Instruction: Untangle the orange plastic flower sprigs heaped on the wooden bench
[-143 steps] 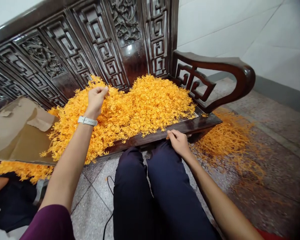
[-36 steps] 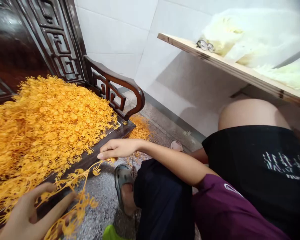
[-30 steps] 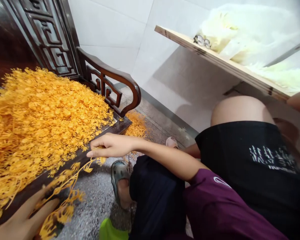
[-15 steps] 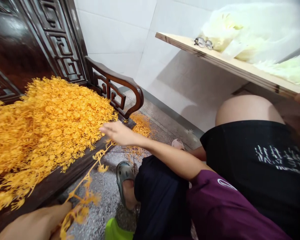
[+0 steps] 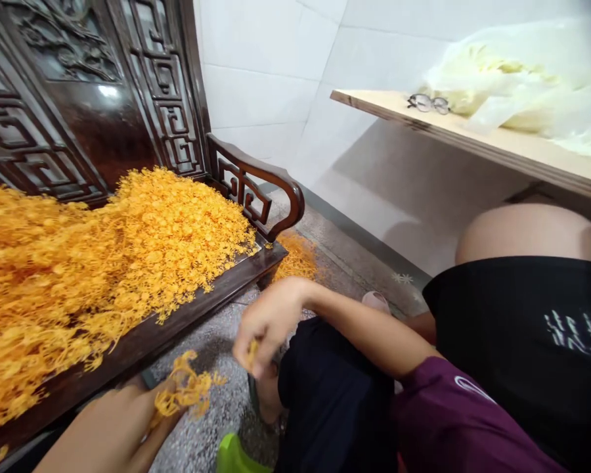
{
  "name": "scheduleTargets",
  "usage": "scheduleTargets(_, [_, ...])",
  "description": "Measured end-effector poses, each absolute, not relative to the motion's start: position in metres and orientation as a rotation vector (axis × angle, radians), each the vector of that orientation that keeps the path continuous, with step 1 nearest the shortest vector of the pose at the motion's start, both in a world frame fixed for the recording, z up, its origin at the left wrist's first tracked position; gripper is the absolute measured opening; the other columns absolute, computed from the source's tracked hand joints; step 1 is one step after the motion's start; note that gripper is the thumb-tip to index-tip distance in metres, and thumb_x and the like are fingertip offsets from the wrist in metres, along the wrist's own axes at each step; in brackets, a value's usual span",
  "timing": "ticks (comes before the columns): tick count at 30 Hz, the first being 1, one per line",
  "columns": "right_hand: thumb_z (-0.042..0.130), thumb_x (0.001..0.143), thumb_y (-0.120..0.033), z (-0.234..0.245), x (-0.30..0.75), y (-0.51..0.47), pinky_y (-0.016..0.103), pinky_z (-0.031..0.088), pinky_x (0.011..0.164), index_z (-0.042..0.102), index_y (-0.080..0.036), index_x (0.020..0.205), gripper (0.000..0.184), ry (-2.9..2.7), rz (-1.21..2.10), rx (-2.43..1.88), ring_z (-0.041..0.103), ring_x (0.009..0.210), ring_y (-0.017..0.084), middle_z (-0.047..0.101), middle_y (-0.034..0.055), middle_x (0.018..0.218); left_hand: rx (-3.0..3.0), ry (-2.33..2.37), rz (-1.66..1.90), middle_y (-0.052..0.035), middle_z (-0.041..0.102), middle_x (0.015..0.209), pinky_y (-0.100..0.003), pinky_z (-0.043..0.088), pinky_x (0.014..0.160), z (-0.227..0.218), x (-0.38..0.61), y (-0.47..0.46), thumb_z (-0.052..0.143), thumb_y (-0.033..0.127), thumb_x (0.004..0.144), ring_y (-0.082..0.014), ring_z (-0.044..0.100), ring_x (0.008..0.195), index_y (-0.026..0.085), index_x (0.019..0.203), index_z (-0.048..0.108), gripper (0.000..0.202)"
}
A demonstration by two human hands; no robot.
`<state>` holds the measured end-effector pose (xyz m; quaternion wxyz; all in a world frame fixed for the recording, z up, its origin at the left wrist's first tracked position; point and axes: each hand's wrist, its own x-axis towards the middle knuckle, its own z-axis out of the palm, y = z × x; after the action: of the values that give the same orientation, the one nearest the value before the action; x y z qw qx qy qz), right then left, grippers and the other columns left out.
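A big heap of orange plastic flower sprigs (image 5: 103, 263) covers the seat of a dark carved wooden bench (image 5: 211, 289). My left hand (image 5: 111, 430) is low at the bottom left, in front of the bench edge, closed on a small bunch of orange sprigs (image 5: 184, 391). My right hand (image 5: 268, 322) hangs over my knee with its fingers curled, pinching a small orange piece (image 5: 252, 351). The two hands are apart, with bare speckled floor between them.
Another person in a black shirt (image 5: 522, 328) bends over close on my right. A wooden board (image 5: 473, 141) above carries glasses (image 5: 427, 102) and a bag of pale yellow material (image 5: 497, 79). Orange scraps (image 5: 298, 256) lie on the floor past the armrest (image 5: 261, 180).
My right hand drew back from the bench edge toward my knee and curled shut. The long sprig stretched between my hands is now a bunch at my left hand.
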<state>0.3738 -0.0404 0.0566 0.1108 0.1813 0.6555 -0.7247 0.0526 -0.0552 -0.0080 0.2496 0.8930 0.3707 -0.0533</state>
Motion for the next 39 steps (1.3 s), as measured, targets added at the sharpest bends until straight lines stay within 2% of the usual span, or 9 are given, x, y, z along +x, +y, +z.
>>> scheduleTargets(3, [0.087, 0.083, -0.031, 0.085, 0.357, -0.028, 0.026, 0.054, 0.079, 0.073, -0.016, 0.081, 0.021, 1.772, -2.357, 0.284, 0.067, 0.079, 0.016, 0.072, 0.0046, 0.082, 2.49, 0.957, -0.394, -0.0095, 0.075, 0.074, -0.038, 0.051, 0.065, 0.005, 0.072, -0.061, 0.043, 0.046, 0.099, -0.0303, 0.074, 0.072, 0.025, 0.093, 0.079, 0.043])
scheduleTargets(9, [0.055, 0.101, -0.058, 0.068, 0.35, 0.039, 0.022, 0.041, 0.05, 0.062, -0.018, 0.105, 0.041, 1.837, -3.25, 1.839, 0.044, 0.056, 0.011, 0.068, 0.0031, 0.082, 2.677, 0.917, -0.395, -0.0161, 0.075, 0.079, -0.044, 0.053, 0.072, 0.012, 0.096, -0.07, 0.038, 0.055, 0.103, -0.0359, 0.073, 0.08, 0.019, 0.082, 0.077, 0.056])
scheduleTargets(12, [0.052, 0.104, -0.052, 0.049, 0.347, 0.037, 0.021, 0.033, 0.047, 0.066, -0.015, 0.108, 0.04, 1.866, -3.013, 1.853, 0.041, 0.054, 0.009, 0.067, 0.0048, 0.083, 2.529, 0.831, -0.198, -0.0103, 0.075, 0.078, -0.037, 0.051, 0.073, 0.02, 0.107, -0.066, 0.042, 0.053, 0.103, -0.029, 0.07, 0.078, 0.021, 0.082, 0.074, 0.05])
scheduleTargets(15, [0.053, 0.105, -0.053, 0.049, 0.347, 0.019, 0.022, 0.039, 0.055, 0.07, -0.014, 0.107, 0.043, 2.238, -2.563, 1.587, 0.051, 0.064, 0.011, 0.07, 0.0065, 0.088, 2.123, 0.863, 0.079, -0.0029, 0.069, 0.068, -0.031, 0.047, 0.066, 0.032, 0.119, -0.051, 0.041, 0.056, 0.103, -0.0208, 0.063, 0.066, 0.021, 0.076, 0.067, 0.051])
scheduleTargets(19, [0.059, 0.102, -0.056, 0.061, 0.35, 0.005, 0.028, 0.047, 0.075, 0.069, -0.014, 0.101, 0.042, 2.716, -2.257, 1.296, 0.055, 0.08, 0.013, 0.067, 0.0046, 0.094, 1.618, 1.044, 0.298, 0.0052, 0.043, 0.04, -0.027, 0.035, 0.05, 0.037, 0.134, -0.026, 0.046, 0.065, 0.096, -0.0137, 0.039, 0.042, 0.021, 0.071, 0.062, 0.054])
scheduleTargets(22, [0.068, 0.098, -0.05, 0.062, 0.355, 0.0, 0.028, 0.044, 0.071, 0.068, -0.015, 0.096, 0.035, 2.812, -2.145, 1.229, 0.05, 0.074, 0.012, 0.061, -0.0001, 0.083, 1.498, 1.042, 0.395, 0.0065, 0.041, 0.036, -0.026, 0.032, 0.049, 0.034, 0.14, -0.017, 0.051, 0.061, 0.092, -0.0111, 0.034, 0.039, 0.02, 0.069, 0.062, 0.048])
scheduleTargets(31, [0.085, 0.084, -0.038, 0.054, 0.364, -0.021, 0.027, 0.047, 0.073, 0.062, -0.019, 0.103, 0.036, 2.933, -2.165, 1.442, 0.055, 0.078, 0.012, 0.062, -0.0011, 0.09, 1.323, 0.935, 0.398, 0.0068, 0.034, 0.035, -0.026, 0.024, 0.043, 0.024, 0.151, -0.007, 0.055, 0.067, 0.093, -0.0088, 0.029, 0.035, 0.02, 0.061, 0.061, 0.057])
scheduleTargets(35, [0.075, 0.093, -0.044, 0.039, 0.376, -0.012, 0.027, 0.044, 0.063, 0.061, -0.019, 0.086, 0.03, 2.682, -2.611, 1.98, 0.052, 0.064, 0.011, 0.056, -0.0028, 0.07, 1.263, 0.873, 0.41, 0.0086, 0.034, 0.039, -0.023, 0.022, 0.044, 0.021, 0.147, -0.003, 0.062, 0.061, 0.094, -0.0071, 0.026, 0.038, 0.019, 0.071, 0.063, 0.048])
scheduleTargets(39, [0.077, 0.09, -0.049, 0.016, 0.393, 0.001, 0.026, 0.044, 0.059, 0.063, -0.019, 0.086, 0.033, 2.134, -2.862, 2.478, 0.055, 0.066, 0.012, 0.062, 0.0014, 0.077, 1.181, 0.916, 0.435, 0.0093, 0.033, 0.046, -0.022, 0.017, 0.043, 0.017, 0.139, -0.005, 0.07, 0.055, 0.092, -0.0063, 0.021, 0.042, 0.021, 0.069, 0.047, 0.047])
